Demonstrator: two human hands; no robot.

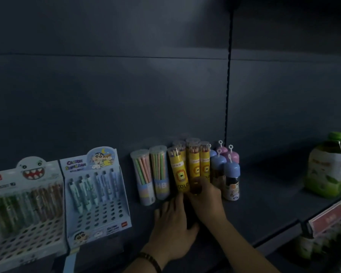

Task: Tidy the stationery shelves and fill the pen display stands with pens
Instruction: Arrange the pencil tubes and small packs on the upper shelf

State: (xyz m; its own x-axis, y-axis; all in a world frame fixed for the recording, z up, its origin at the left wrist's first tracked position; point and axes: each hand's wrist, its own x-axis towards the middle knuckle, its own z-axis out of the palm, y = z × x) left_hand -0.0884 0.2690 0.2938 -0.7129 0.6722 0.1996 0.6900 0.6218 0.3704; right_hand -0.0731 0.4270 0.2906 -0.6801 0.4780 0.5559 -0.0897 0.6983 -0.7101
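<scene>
Several yellow lion-print tubes of coloured pencils (204,164) stand in the middle of the dark shelf (264,209). My right hand (206,200) grips the base of one upright yellow tube (193,166). My left hand (171,221) lies flat on the shelf, its fingertips at the foot of a leaning yellow tube (177,172). At the left stand two pen display stands: a monster-face one (33,170) and a cartoon one (98,157). Both hold pens in the back rows, and their front holes are unfilled.
Two clear tubes of pastel pencils (144,174) stand left of the yellow ones. Blue- and pink-capped jars (231,174) stand right of them. Green-capped bottles (327,170) fill the far right. A red price strip (331,215) runs along the shelf edge.
</scene>
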